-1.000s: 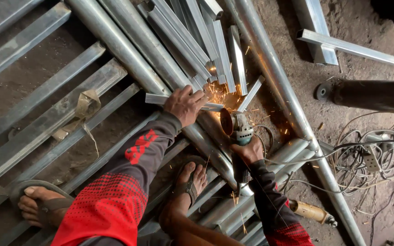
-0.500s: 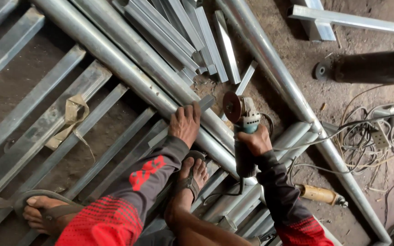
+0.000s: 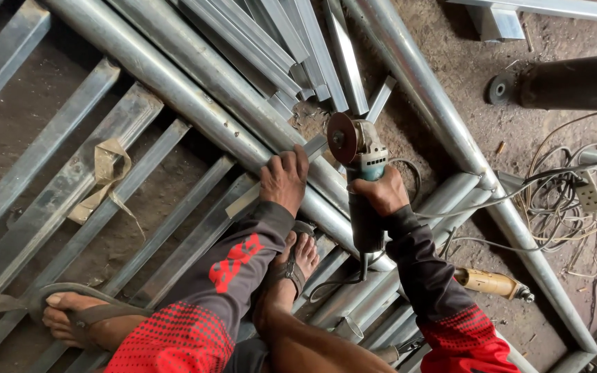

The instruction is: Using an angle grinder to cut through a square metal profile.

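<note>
Your left hand [image 3: 283, 181] pins the short grey steel bar [image 3: 279, 178] flat on the big round pipe [image 3: 195, 103], right hand [image 3: 381, 195] wrapped tight round the teal-nosed angle grinder [image 3: 359, 159], disc lifted clear — keep those fingers back.

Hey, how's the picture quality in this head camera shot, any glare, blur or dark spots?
Head view: soft, even daylight, and sharp on the left hand, right hand and angle grinder. Mild glare streaks run along the galvanized pipes. Deep shadow fills the gaps between the bars under the feet. The dark cylinder top right shows little detail. No motion blur.
</note>
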